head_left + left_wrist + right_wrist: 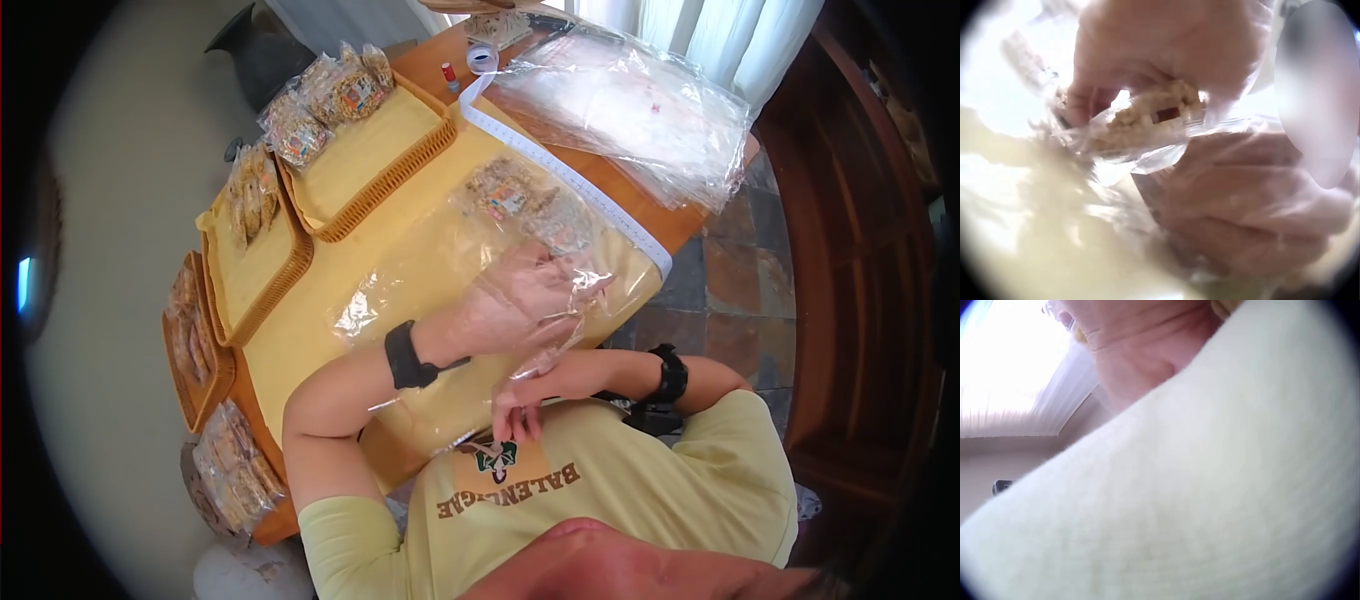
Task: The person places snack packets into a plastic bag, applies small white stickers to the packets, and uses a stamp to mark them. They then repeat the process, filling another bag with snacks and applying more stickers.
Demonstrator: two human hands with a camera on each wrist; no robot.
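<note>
In the head view, my left hand (505,305) reaches over the table inside a large clear plastic bag (358,308), with film across its back. Its fingertips are at a small snack pack (562,225); a second snack pack (500,192) with an orange label lies just beyond. The left wrist view shows the fingers gripping a clear-wrapped pack of pale, grainy snack (1141,119). Close to my shirt, my right hand (525,395) has curled fingers and holds the bag's near edge. In the right wrist view a pale sleeve hides most of that hand.
Wicker trays (385,185) lined with yellow line the table's left side, some with bagged snacks (345,85). More snack packs (238,458) lie at the near left corner. A white tape measure (560,170) runs along the right edge, beside a stack of clear bags (630,95).
</note>
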